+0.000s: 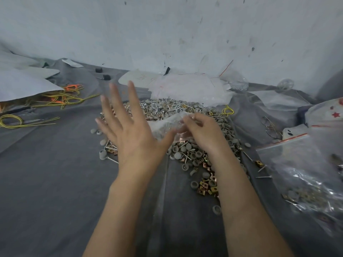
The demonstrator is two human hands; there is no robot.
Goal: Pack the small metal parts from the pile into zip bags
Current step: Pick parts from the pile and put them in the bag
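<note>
A pile of small metal parts (pixel 187 151), nails, grey round caps and brass square nuts, lies on the grey cloth in the middle. My left hand (pixel 128 130) hovers over the pile's left side with fingers straight and spread, its thumb touching a clear zip bag (pixel 167 125). My right hand (pixel 202 130) holds that bag from the right with curled fingers. The bag lies crumpled over the pile between both hands.
A filled zip bag (pixel 304 175) with a red strip lies at the right. A stack of empty clear bags (pixel 187 88) sits behind the pile. Yellow and orange wires (pixel 61 97) lie at the left. A pale wall (pixel 167 30) rises behind.
</note>
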